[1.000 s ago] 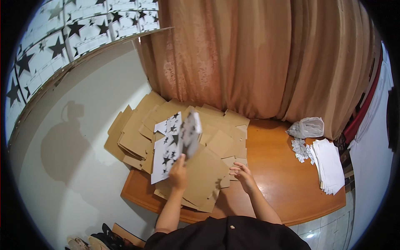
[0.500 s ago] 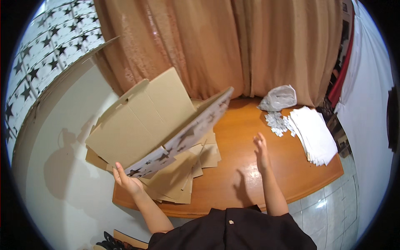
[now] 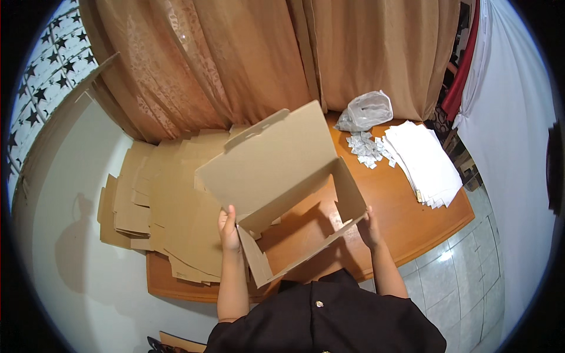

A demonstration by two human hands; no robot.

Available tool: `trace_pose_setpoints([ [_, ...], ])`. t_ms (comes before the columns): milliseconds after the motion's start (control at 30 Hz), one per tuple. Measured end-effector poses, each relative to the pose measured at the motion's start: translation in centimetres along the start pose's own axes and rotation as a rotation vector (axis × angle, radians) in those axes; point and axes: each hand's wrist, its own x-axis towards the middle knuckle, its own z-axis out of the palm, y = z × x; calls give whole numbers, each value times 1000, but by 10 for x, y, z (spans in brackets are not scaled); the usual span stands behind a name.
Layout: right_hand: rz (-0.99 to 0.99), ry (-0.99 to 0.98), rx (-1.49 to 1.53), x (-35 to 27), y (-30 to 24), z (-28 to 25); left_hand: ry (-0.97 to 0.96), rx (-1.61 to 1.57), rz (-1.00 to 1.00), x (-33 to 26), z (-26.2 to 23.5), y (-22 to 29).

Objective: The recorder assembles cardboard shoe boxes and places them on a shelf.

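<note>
A brown cardboard box (image 3: 271,153) is unfolded into a four-sided frame above the table, tilted, with its lid flap standing up at the far side. Through its open bottom the table top shows. My left hand (image 3: 229,230) is closed on the box's left side, thumb up along the edge. At the right corner my right hand (image 3: 369,228) grips the box wall, its fingers partly hidden behind the cardboard.
Flat cardboard pieces (image 3: 176,212) lie in overlapping stacks on the left of the wooden table (image 3: 406,235). At the back right are a clear plastic bag (image 3: 366,112), a heap of small silvery-white packets (image 3: 366,148) and a stack of white sheets (image 3: 425,165). Curtains hang behind.
The folded cardboard has been opened out into a box frame and moved right, in front of me. My right hand, empty before, now grips it; my left hand has moved right with it.
</note>
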Motion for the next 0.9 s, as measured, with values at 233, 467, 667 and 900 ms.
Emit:
trace_pose_setpoints([
  [233, 156, 171, 38, -7, -17, -23, -63, 3, -253, 14, -34, -71],
  [467, 513, -36, 531, 8, 4, -38, -226, -90, -314, 3, -53, -81],
  [667, 141, 125, -579, 49, 37, -22, -77, 136, -308, -11, -45, -93],
  [900, 151, 112, -630, -28, 60, -66, 86, -115, -431, -63, -77, -112],
])
